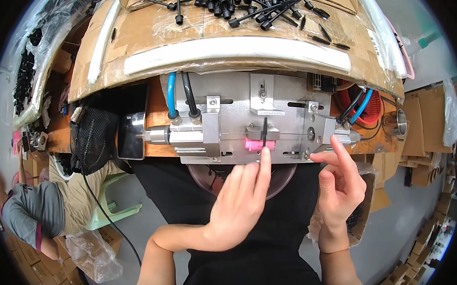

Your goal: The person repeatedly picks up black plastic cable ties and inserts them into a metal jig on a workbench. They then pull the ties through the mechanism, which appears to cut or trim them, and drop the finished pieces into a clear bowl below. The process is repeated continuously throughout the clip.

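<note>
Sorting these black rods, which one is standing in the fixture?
The black rod upright above the pink block, touched by the left hand; the others lie loose on the cardboard.

Your left hand and right hand are bare, no gloves, rings or watch, forearms uncovered, and you're wearing a plain black top.

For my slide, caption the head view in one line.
Left hand presses a thin black rod into the pink block on a metal fixture; right hand hovers beside.
</note>
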Motion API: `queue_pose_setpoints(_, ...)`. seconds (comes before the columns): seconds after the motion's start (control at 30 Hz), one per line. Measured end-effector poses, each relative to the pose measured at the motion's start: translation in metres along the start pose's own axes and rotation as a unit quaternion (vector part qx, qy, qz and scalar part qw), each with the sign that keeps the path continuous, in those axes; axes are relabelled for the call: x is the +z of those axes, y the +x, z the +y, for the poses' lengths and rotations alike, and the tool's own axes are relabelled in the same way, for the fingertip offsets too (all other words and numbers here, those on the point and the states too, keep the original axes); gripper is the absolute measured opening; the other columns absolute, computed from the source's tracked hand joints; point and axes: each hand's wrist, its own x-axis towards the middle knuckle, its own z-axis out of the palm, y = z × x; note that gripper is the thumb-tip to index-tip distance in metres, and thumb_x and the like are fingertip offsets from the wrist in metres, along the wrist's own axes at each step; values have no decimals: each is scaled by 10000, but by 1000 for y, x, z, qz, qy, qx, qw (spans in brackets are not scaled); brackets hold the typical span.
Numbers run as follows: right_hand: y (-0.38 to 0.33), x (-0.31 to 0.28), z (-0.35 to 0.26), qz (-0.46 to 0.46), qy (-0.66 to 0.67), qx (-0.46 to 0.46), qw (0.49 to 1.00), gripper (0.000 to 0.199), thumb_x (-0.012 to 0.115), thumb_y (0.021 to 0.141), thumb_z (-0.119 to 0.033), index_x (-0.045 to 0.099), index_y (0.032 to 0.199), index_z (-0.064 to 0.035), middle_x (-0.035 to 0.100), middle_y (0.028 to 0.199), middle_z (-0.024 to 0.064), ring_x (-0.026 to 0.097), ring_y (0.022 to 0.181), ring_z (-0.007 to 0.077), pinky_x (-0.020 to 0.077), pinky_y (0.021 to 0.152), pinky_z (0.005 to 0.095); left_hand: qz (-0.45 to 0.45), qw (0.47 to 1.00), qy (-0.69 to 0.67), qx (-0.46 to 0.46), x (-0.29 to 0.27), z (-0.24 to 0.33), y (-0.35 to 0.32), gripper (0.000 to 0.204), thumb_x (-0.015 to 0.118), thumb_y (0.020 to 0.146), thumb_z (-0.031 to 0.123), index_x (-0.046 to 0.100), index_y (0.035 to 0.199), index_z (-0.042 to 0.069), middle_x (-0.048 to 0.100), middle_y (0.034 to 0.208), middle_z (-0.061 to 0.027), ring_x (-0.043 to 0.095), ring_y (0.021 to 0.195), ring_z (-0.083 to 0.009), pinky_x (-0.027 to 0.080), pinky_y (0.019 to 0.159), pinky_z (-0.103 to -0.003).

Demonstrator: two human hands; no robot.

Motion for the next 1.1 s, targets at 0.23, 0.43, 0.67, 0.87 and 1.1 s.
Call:
queue_pose_setpoints(0.23,1,-2,-4,-9,18,17,1000,430,693,869,-3,595,1286,33,712,932,107,511,585,30,395,504,170,64,989,-133,27,-7,-1,5,659,722,712,-51,525,1340,-66,544,957,-83,532,830,-215,480,731,-308)
queue_pose_setpoints(0.43,15,8,-4,-172,329,120,921,264,621,918,6,651,1180,27,654,1099,146,634,822,117,516,732,241,84,847,-524,10,-14,-5,-5,622,764,733,-23,564,1321,-63,580,960,-106,558,808,-177,490,694,-296)
queue_pose_setpoints(0.67,14,21,-13,-180,510,185,820,45,649,879,81,651,924,77,574,1052,151,642,751,176,563,622,257,101,749,-654,-31,-4,3,-21,504,732,773,-52,588,1255,-94,645,1003,-166,639,846,-207,551,726,-300)
queue_pose_setpoints(0.87,12,20,-20,-188,493,205,824,57,688,843,86,645,843,49,586,1019,139,631,799,171,535,664,255,89,737,-670,-21,-10,0,-29,438,692,817,-81,586,1241,-95,666,1032,-180,659,862,-220,556,737,-311)
queue_pose_setpoints(1.1,8,24,-27,-168,488,308,799,236,822,777,-192,711,819,12,612,908,121,571,796,168,450,694,271,76,807,-581,-65,-26,-22,-22,374,652,835,-110,610,1206,-76,704,998,-167,660,865,-210,564,746,-298)
